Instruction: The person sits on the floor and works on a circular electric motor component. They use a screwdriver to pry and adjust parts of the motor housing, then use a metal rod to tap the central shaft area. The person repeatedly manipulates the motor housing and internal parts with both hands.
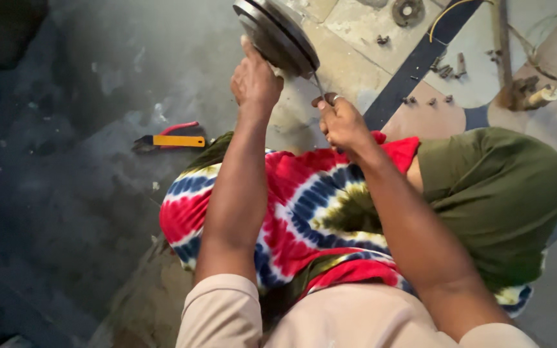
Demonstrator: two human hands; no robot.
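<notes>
Grey metal disc (277,33) was held upright above the floor (66,193); left hand (254,80) gripped its rim, right hand (340,121) pinched a thin tool (318,84) against its lower edge.

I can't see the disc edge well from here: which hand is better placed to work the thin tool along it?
Likely the right hand: it already pinches the thin tool against the metal disc. The left hand braces the disc's rim.

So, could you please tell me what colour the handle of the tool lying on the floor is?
The tool has a yellow handle with red behind it, seen in the head view.
</notes>
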